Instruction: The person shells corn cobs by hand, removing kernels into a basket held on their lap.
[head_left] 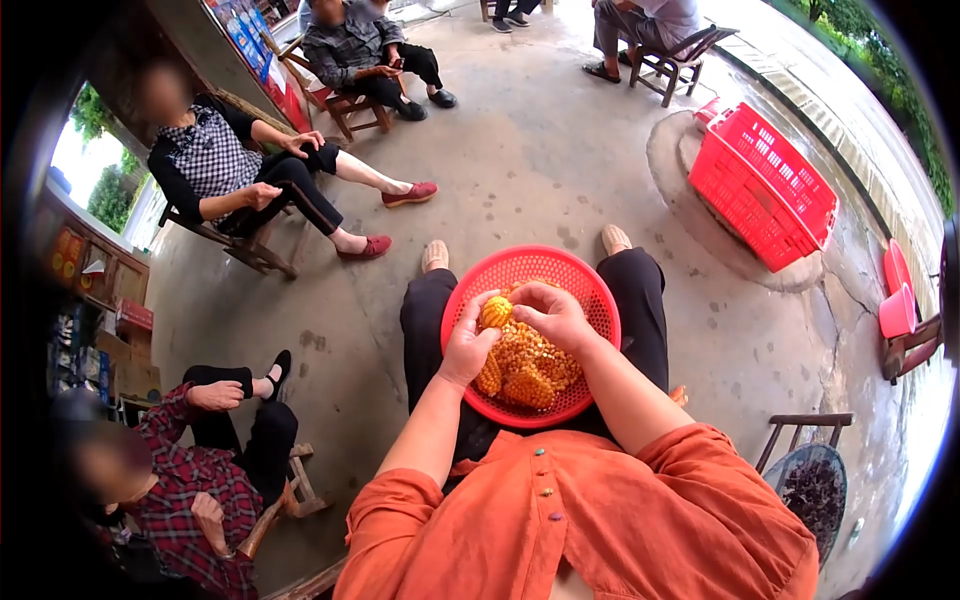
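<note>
A round red perforated basket (pixel 462 385) rests on my lap between my knees. Loose yellow corn kernels (pixel 535 350) fill much of it, with pieces of corn cob (pixel 527 390) lying near its lower edge. Above the kernels, my left hand (pixel 470 340) is closed around a yellow corn cob (pixel 496 312), whose end shows between the fingers. My right hand (pixel 553 315) is bent over the cob's right side, its thumb and fingertips touching or very near it. Whether kernels are between the right fingers is too small to tell.
Seated people are at the left (pixel 215 160), lower left (pixel 200 490) and top (pixel 350 60); another sits at upper right (pixel 650 25). A large red crate (pixel 765 185) stands right, with a pink basin (pixel 897 312) beyond. A chair holding a dark-filled tray (pixel 812 490) is lower right.
</note>
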